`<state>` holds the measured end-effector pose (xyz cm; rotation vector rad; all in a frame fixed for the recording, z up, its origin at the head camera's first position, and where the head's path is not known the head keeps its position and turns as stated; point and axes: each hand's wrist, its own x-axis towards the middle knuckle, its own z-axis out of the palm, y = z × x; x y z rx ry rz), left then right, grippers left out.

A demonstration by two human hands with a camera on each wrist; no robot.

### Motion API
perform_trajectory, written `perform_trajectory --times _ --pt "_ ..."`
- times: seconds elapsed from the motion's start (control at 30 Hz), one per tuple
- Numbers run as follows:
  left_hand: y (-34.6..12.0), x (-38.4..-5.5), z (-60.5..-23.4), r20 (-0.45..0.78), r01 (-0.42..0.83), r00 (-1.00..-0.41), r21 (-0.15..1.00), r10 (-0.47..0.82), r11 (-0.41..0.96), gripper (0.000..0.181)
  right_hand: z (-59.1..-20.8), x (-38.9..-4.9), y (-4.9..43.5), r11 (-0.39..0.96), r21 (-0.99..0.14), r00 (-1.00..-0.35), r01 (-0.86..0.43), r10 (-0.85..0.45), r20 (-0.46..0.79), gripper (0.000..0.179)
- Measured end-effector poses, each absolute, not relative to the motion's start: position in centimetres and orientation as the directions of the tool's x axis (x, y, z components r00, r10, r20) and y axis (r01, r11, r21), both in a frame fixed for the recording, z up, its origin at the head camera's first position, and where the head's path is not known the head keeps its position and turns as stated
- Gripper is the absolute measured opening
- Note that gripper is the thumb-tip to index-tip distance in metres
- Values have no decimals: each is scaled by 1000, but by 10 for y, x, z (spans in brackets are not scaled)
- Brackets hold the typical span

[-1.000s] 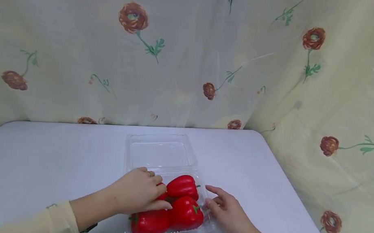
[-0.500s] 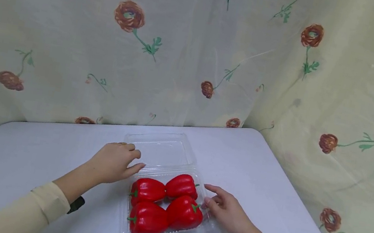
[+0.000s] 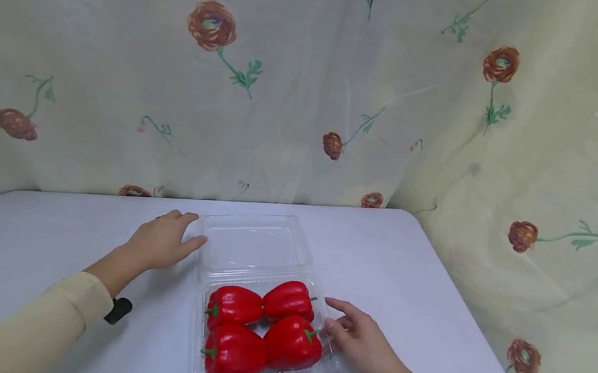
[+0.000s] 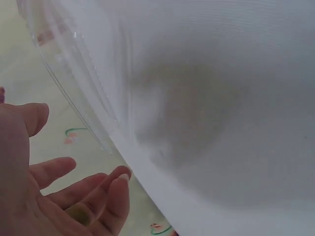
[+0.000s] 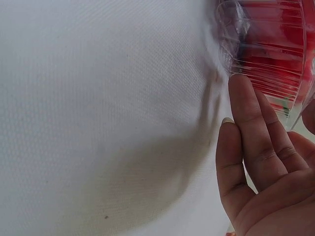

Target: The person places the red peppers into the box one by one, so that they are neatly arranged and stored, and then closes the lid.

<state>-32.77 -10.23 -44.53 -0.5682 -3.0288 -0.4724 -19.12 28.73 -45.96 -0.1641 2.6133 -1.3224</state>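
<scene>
A clear plastic clamshell box lies on the table, its lid (image 3: 256, 242) folded back flat and its base (image 3: 236, 279) toward me. Several red bell peppers (image 3: 235, 354) with green stems fill the base in two rows. Beside the lid's far left corner is my left hand (image 3: 161, 243), thumb and fingers spread apart, nothing in its grasp. The left wrist view has the lid's clear edge (image 4: 98, 108) just beyond those fingers. At the base's right side, my right hand (image 3: 362, 342) rests with extended fingers; in the right wrist view a fingertip meets the ribbed wall (image 5: 266, 78).
A white cloth covers the table (image 3: 56, 251), whose rounded far corners show. Behind it and along the right hangs a flower-printed curtain (image 3: 293, 80). Dark wrist-camera mounts (image 3: 119, 311) sit on both sleeves.
My left hand has let go of the far-left pepper and moved away to the left and back, to the lid's left edge. My right hand has stayed at the box's right side.
</scene>
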Motion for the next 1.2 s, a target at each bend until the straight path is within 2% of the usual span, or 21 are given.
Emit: perform_trajectory --times 0.17,0.53,0.7,1.2 --pt "-98 -338 -447 -29 269 -951 413 307 870 74 -461 -190 289 588 -808 -972 -29 -205 -114 47" --pt "-84 -349 -452 -143 102 -960 621 240 777 77 -462 -190 288 596 -802 -970 -46 -218 -106 47" --pt "-87 -349 -455 -171 38 -966 649 194 760 76 -462 -191 287 588 -808 -970 -35 -215 -115 48" --pt "-84 -354 -447 -91 76 -978 685 189 725 80 -464 -189 291 585 -810 -973 -22 -199 -118 48"
